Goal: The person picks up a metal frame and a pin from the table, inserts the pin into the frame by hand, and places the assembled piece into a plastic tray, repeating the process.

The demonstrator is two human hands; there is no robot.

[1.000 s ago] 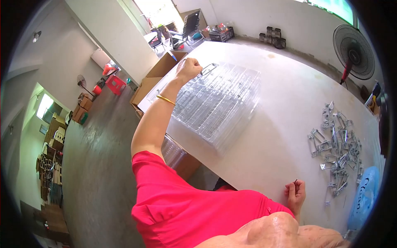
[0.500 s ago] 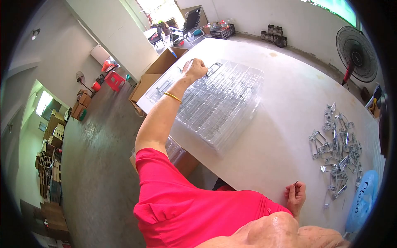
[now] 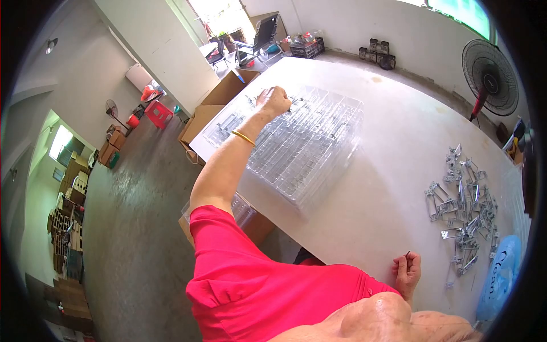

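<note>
My left hand is closed and low over the far part of a stack of clear plastic trays. A bit of metal shows at its fingertips, apparently a small metal bracket, mostly hidden by the hand. Rows of similar silvery pieces lie in the top tray's slots. By the table's near edge, my right hand is curled, with the tip of a thin dark pin poking up between thumb and fingers. Loose metal brackets lie in a heap to its right.
A blue plastic pack lies at the right edge of the white table. An open cardboard box stands past the left edge. A black fan is at the far right, and a red stool stands on the floor.
My left hand has moved slightly right and down over the tray. The bracket that stuck out beyond its fingers is now mostly out of sight. The right hand has stayed put.
</note>
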